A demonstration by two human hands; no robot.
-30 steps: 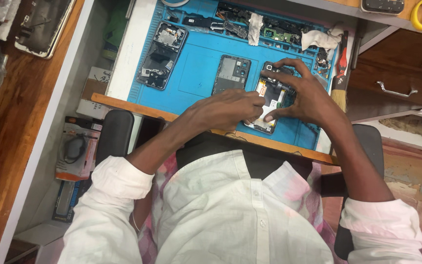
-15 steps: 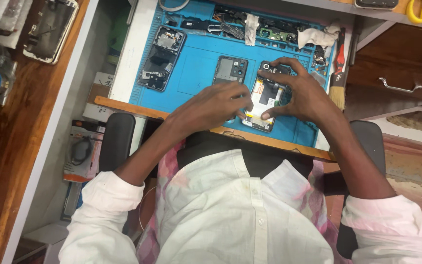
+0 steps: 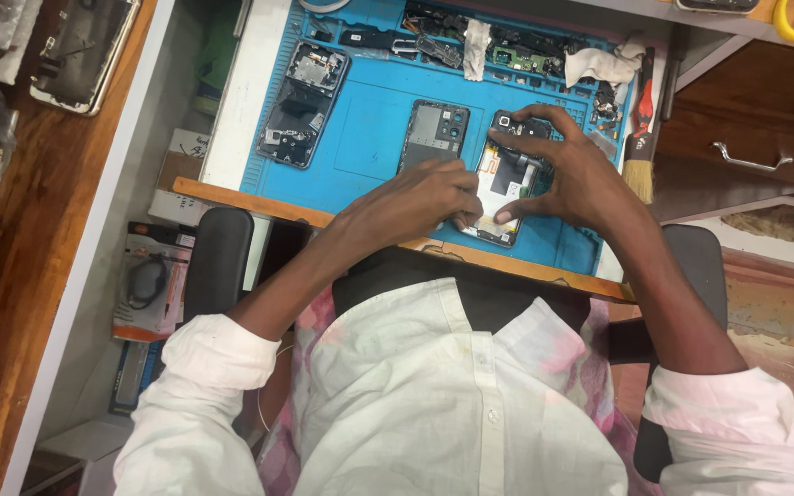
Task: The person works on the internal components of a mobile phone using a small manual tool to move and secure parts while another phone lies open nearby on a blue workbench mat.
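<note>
An opened phone with its insides showing lies on a blue work mat. My right hand arches over it, thumb and fingers gripping its top and right side. My left hand rests on the phone's lower left part, fingertips pressing on it. A grey back cover lies just left of the phone. Farther left on the mat sits a second stripped phone frame.
Small parts, boards and white cloth scraps crowd the mat's far edge. A brush lies at the mat's right. Wooden drawers stand to the right, a wooden counter with another phone frame to the left. Chair armrests flank me.
The view shifted slightly, so the mat sits more to the right. Both hands stay on the opened phone; my left hand's fingers have settled lower on it.
</note>
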